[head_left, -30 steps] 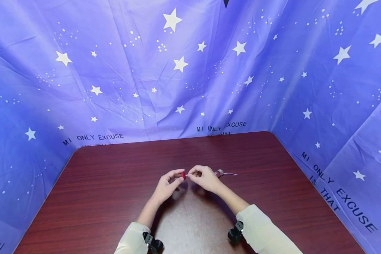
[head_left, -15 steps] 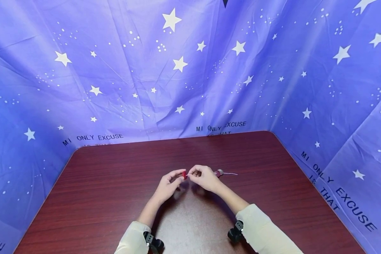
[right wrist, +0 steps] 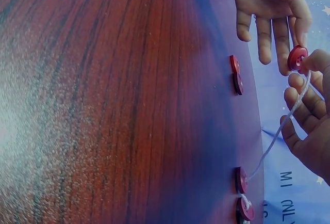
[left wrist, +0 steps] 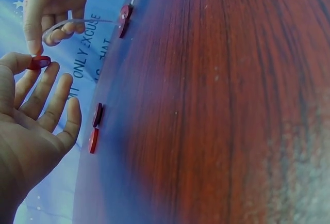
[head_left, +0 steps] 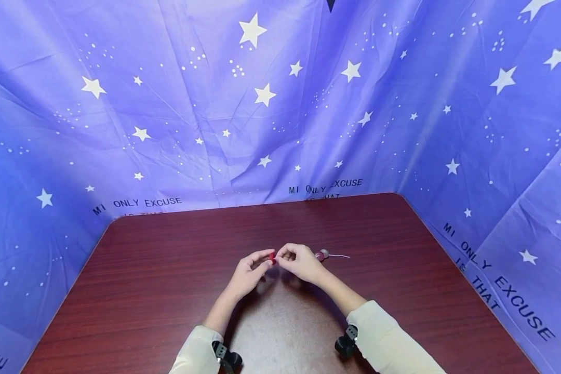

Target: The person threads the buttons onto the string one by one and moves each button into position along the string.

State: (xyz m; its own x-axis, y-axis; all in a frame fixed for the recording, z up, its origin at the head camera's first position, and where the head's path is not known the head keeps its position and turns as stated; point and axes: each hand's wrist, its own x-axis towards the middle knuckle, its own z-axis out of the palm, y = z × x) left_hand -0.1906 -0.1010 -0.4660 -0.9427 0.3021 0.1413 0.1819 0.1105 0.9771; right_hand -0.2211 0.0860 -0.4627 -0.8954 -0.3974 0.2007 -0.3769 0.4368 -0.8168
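Note:
A red button [right wrist: 297, 59] with several holes is pinched between the thumb and fingertips of my left hand [head_left: 248, 272], just above the table. My right hand [head_left: 301, 262] pinches a whitish string [right wrist: 289, 113] right at the button's face. Whether the tip has entered a hole is hidden by the fingertips. From the right hand, the string runs down to red buttons [right wrist: 241, 180] threaded on it and lying on the table. Its loose tail [head_left: 338, 255] sticks out to the right in the head view.
Two loose buttons, a darker red one [left wrist: 98, 114] and a bright red one [left wrist: 93, 140], lie on the dark wood table [head_left: 168, 291], beyond the left hand's fingers. Purple star-printed cloth [head_left: 191, 104] hangs around the table's back and sides.
The red button has shifted slightly right and turned in the left fingers. The short piece of string between it and the right fingertips has shrunk from view. The right hand has barely moved.

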